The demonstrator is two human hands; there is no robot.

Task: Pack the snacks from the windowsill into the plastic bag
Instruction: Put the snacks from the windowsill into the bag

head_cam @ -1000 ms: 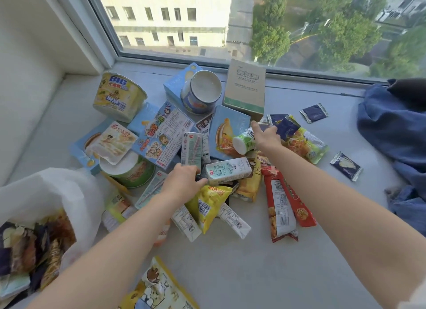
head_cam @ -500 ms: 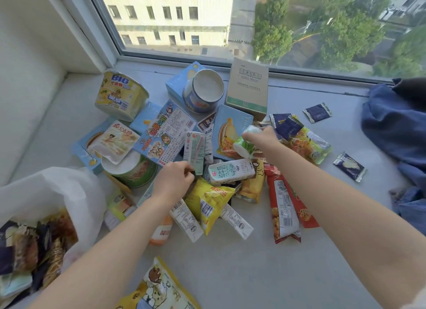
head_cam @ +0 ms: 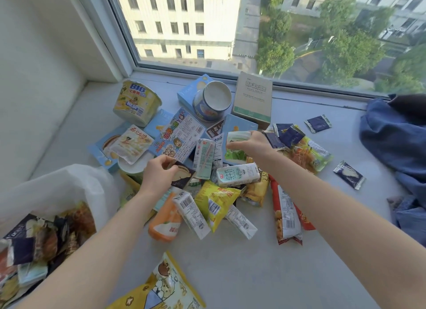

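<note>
Snack heap on windowsill (head_cam: pixel 230 274), placed from the white milk carton (head_cam: pixel 238 174). Left hand (head_cam: pixel 159 176), just left of the carton: fingers curled, pinching a dark flat packet (head_cam: pixel 183 176). Right hand (head_cam: pixel 251 145), just behind the carton: fingers wrapped round a small green-and-white container (head_cam: pixel 237 137) (label unreadable). Plastic bag (head_cam: pixel 57 188), well left of the carton: mouth open, packets inside.

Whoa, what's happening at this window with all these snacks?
A person is picking through a heap of snacks on the windowsill to pack them. The left hand pinches a dark flat packet at the near side of the heap, while the right hand grips a small green and white container further back. The white plastic bag sits open at the left with several packets already in it. Most of the heap is not yet packed.
</note>
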